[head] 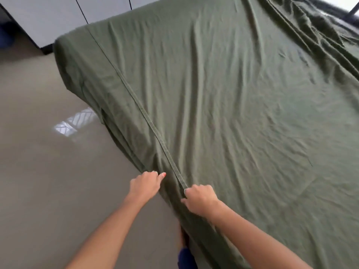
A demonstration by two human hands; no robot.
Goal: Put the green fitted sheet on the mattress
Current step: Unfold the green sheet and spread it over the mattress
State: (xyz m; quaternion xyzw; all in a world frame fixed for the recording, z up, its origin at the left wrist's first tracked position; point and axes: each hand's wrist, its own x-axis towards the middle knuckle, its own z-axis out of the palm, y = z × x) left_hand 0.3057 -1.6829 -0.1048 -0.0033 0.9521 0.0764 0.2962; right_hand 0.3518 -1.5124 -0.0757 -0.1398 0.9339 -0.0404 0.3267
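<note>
Mattress fully hidden under the green fitted sheet (223, 94); only its shape shows, no bare surface visible. Far right part of the sheet is bunched in loose folds and cut off by the frame edge. Near right edge of the bed also runs out of frame. Whole view slightly blurred, so fabric detail is soft. A small dark blue thing (186, 258) at the bottom edge by the bed side, can't tell what it is. Fingertips of both hands are buried in fabric, so exact finger positions are hard to read.

Left hand (145, 184) at the near left side of the bed, fingers curled, gripping sheet fabric that hangs over the side. Right hand (201, 198) just right of it, curled round the near end of a raised seam (136, 98) that runs along the sheet from the far left corner toward the hands. The 2 hands are near each other but not touching, both clamped on the sheet.

Sheet lies spread over the bed top, wrinkled, draped down the left side at the far left corner. Grey-brown glossy floor (48, 171) on the left, with a bright window reflection (74, 121). White cabinet doors (58, 16) at the far left.
</note>
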